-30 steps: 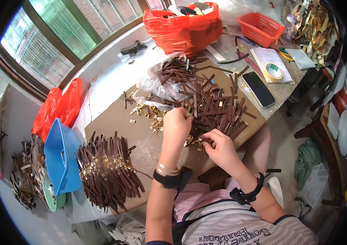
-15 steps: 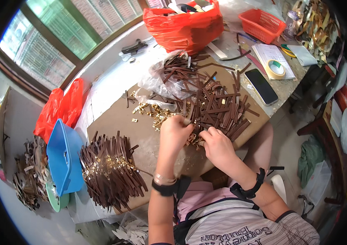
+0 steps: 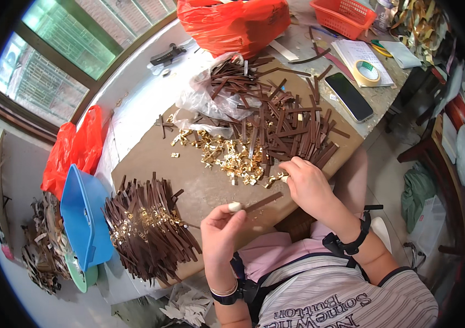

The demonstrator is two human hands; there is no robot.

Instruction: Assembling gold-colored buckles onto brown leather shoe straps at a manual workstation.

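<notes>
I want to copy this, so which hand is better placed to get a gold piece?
Probably the right hand: it's at the edge of the gold pieces, while the left hand is farther away and seems to hold a brown strip.

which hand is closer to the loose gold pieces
Right. The right hand is at the right edge of the loose gold pieces; the left hand, nearer the body, is apart from them.

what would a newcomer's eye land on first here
The big red bag at the top catches the eye first. Then come gold clips scattered mid-picture, beside a heap of brown strips. Closer in, the left hand pinches a single strip.
</notes>
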